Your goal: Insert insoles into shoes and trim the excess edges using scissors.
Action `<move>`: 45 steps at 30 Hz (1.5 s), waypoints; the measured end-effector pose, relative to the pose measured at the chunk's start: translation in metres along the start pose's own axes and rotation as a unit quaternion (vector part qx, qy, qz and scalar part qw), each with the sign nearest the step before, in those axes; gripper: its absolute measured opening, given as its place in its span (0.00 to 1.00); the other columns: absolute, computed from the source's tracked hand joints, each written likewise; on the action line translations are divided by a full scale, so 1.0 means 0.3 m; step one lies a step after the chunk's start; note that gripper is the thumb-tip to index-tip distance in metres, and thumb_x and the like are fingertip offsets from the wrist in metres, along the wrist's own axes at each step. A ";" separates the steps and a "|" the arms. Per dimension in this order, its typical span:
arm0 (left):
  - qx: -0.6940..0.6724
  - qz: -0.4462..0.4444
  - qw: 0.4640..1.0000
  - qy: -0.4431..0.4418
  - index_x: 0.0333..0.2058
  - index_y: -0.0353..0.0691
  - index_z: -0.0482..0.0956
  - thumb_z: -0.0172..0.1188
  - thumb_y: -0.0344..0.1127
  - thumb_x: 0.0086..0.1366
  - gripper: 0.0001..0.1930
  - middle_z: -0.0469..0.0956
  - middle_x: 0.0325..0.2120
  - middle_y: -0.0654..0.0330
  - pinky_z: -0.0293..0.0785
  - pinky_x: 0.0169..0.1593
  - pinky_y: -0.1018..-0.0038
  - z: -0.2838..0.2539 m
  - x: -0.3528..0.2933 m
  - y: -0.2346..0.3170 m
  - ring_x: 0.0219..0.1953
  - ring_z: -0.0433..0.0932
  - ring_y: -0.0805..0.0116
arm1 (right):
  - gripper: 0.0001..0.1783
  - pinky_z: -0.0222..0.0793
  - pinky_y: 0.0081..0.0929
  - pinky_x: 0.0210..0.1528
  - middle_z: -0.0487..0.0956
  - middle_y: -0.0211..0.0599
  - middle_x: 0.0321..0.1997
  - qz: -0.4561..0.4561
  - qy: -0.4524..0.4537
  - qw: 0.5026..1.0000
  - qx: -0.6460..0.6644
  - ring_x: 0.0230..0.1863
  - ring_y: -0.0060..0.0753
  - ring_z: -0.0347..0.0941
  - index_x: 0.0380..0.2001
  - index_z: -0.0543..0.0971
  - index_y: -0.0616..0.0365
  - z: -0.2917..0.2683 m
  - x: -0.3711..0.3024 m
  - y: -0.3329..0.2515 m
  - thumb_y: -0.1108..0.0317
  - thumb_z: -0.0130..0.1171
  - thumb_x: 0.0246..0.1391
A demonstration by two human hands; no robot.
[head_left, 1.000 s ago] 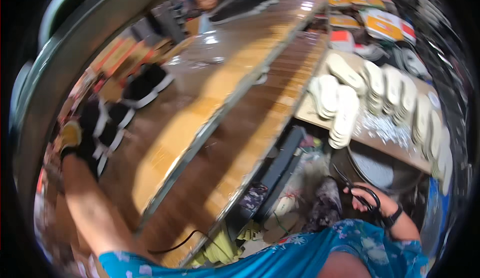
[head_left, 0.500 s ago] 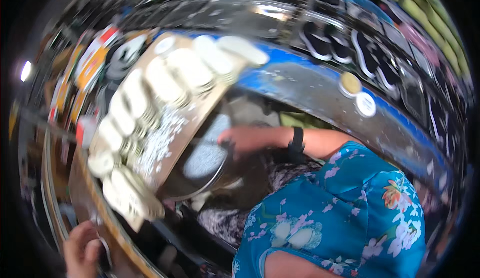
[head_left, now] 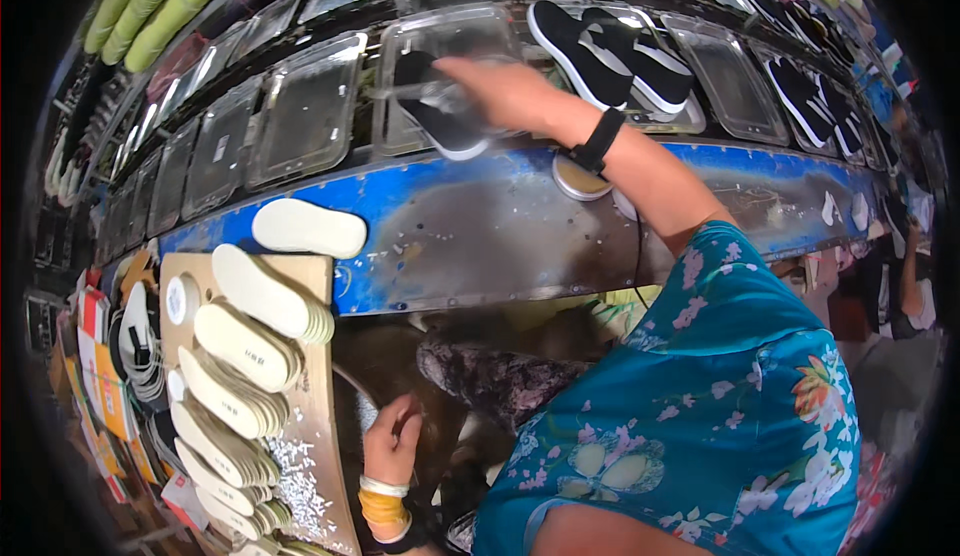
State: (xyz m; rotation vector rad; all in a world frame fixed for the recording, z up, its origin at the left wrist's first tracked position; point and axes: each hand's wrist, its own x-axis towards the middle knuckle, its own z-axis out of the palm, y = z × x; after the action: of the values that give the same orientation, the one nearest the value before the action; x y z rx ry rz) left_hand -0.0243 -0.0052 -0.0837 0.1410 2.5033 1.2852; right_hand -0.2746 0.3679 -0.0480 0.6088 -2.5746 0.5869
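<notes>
My right hand (head_left: pixel 495 96), smeared by motion, reaches over a conveyor and overlaps a black slip-on shoe (head_left: pixel 440 121) with a white sole. Whether its fingers grip that shoe is unclear. The shoe lies across the near edge of a clear tray (head_left: pixel 405 34). Low in the middle, my left hand (head_left: pixel 393 441) is loosely bent, thumb and fingers apart, with nothing visible in it. Beside it stands a wooden board (head_left: pixel 322 381) bearing several stacks of cream insoles (head_left: pixel 250 346) and a scatter of small white pieces (head_left: pixel 303 486). One loose insole (head_left: pixel 310 229) rests on the blue ledge.
Several clear trays (head_left: pixel 305 111) line the conveyor. To the right sits a pair of black shoes (head_left: pixel 590 56). A round tub (head_left: pixel 580 178) stands under my right wrist on the blue-edged metal ledge (head_left: pixel 470 231). Boxes (head_left: pixel 100 356) are stacked far left. Another person's arm (head_left: pixel 908 281) shows far right.
The view has swung to the right. My right hand has gone from beside the basin to the shoe on the conveyor. My left hand, earlier around a dark, white-edged item, is now empty near the board.
</notes>
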 end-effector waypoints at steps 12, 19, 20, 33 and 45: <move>-0.326 -0.154 0.903 0.233 0.51 0.37 0.66 0.51 0.41 0.63 0.20 0.72 0.39 0.58 0.70 0.35 0.79 0.050 -0.440 -0.261 0.33 0.73 0.72 | 0.27 0.68 0.39 0.29 0.77 0.46 0.26 -0.015 -0.073 0.981 0.176 0.29 0.51 0.74 0.48 0.65 0.49 -0.043 -0.032 -0.756 0.63 0.57 0.41; -0.588 0.011 0.690 0.422 0.57 0.34 0.54 0.43 0.49 0.65 0.29 0.59 0.54 0.54 0.59 0.55 0.69 -0.006 -0.655 -0.420 0.54 0.62 0.65 | 0.23 0.59 0.23 0.11 0.68 0.29 0.17 -0.553 -0.027 0.806 0.209 0.16 0.26 0.68 0.47 0.71 0.48 0.295 -0.562 -1.464 0.65 0.50 0.42; -0.554 0.005 0.665 0.501 0.57 0.33 0.55 0.44 0.49 0.65 0.29 0.58 0.54 0.52 0.57 0.56 0.69 0.007 -0.699 -0.457 0.55 0.60 0.63 | 0.23 0.60 0.22 0.11 0.68 0.29 0.18 -0.572 -0.051 0.783 0.237 0.17 0.26 0.68 0.46 0.71 0.48 0.372 -0.613 -1.539 0.65 0.50 0.42; 0.217 -0.353 0.812 0.410 0.22 0.36 0.78 0.55 0.54 0.52 0.22 0.76 0.23 0.46 0.72 0.34 0.61 -0.096 -0.766 -0.484 0.28 0.76 0.47 | 0.28 0.70 0.28 0.27 0.76 0.40 0.29 -0.138 -0.331 0.793 0.493 0.27 0.34 0.75 0.48 0.67 0.56 0.455 -0.597 -1.539 0.68 0.63 0.40; -0.001 -0.198 0.898 0.392 0.38 0.34 0.76 0.56 0.27 0.51 0.13 0.77 0.37 0.55 0.70 0.44 0.72 0.008 -1.179 -0.650 0.38 0.77 0.61 | 0.37 0.60 0.29 0.51 0.70 0.39 0.49 -0.182 -0.548 0.724 0.377 0.52 0.34 0.65 0.51 0.67 0.55 0.499 -0.447 -1.435 0.59 0.68 0.35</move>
State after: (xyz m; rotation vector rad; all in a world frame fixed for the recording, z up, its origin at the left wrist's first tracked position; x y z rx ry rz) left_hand 0.3214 -0.2004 -0.1577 -1.0337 2.9095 1.3295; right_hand 0.0029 -0.0129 -0.1077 2.2656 -2.8901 1.4832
